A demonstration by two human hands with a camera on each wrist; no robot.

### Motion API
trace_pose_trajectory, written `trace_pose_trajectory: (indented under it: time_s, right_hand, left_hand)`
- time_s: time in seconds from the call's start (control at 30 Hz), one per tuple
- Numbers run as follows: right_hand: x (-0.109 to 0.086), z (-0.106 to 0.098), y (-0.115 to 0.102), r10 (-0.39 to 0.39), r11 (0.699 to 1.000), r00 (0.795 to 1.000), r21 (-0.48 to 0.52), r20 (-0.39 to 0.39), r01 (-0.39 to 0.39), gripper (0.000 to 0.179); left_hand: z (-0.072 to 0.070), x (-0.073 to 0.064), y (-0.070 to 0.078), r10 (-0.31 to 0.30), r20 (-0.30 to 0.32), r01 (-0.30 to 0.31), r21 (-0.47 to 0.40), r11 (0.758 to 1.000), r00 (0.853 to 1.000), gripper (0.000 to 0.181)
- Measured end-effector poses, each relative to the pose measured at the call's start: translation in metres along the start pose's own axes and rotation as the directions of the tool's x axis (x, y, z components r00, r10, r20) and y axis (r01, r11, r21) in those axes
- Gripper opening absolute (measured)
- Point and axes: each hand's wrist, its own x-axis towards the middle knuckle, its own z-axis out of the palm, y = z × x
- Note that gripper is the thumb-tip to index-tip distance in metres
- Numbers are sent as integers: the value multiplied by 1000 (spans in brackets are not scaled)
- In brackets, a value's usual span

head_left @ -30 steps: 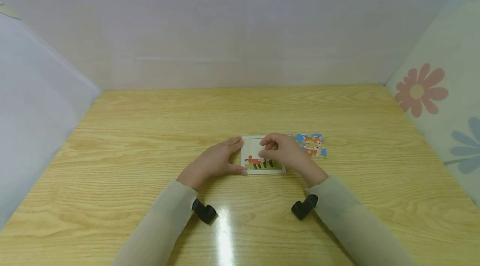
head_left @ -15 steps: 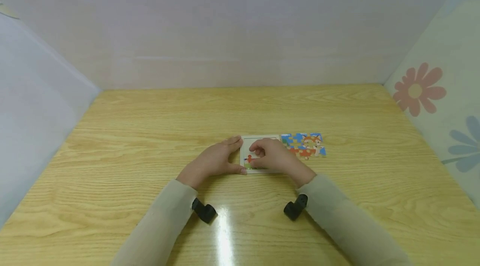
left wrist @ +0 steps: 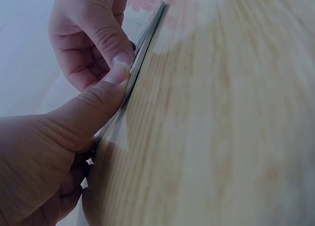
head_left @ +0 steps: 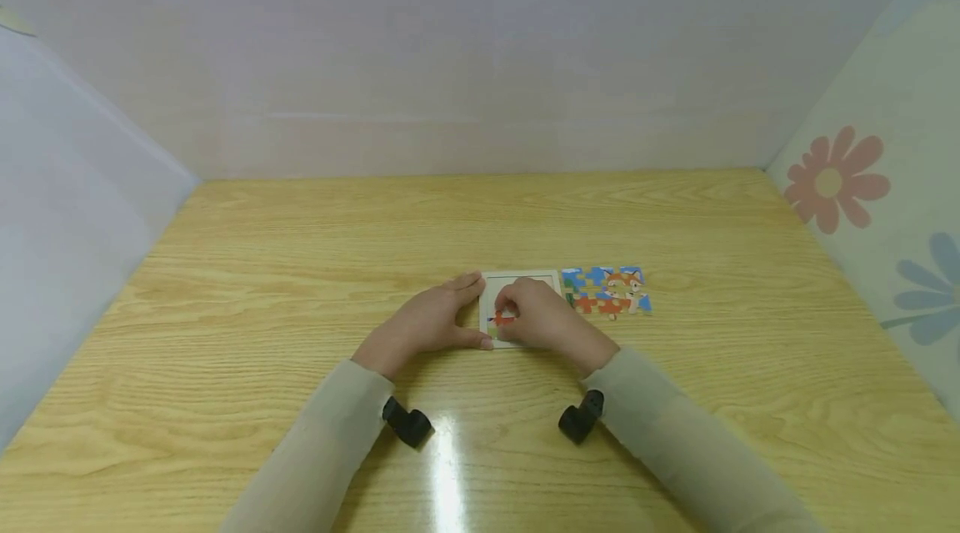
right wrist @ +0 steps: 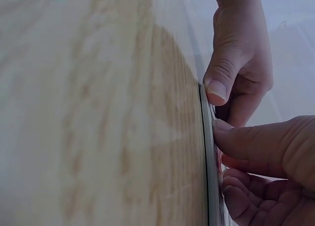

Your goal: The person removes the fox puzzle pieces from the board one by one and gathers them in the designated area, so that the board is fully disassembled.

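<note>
The head view looks down and far across the table (head_left: 300, 266); both low, close wrist views share the tray (head_left: 491, 293).

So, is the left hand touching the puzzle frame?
Touching. The right wrist view shows it: the thumb of the left hand rests on the puzzle frame at its corner, with no visible gap.

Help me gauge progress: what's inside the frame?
Red and green puzzle pieces show at the lower left, pale backing above. The right hand hides whatever lies beneath it.
</note>
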Motion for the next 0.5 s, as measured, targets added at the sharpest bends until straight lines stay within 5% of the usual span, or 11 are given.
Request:
trace_pose_trajectory:
  time_s: [0.5]
  right_hand:
    - [3, -3, -8, 17, 999, 999, -43, 29, -15, 16]
  left_hand:
    - [1, 0, -1, 13, -8, -13, -2, 1000, 1000, 94]
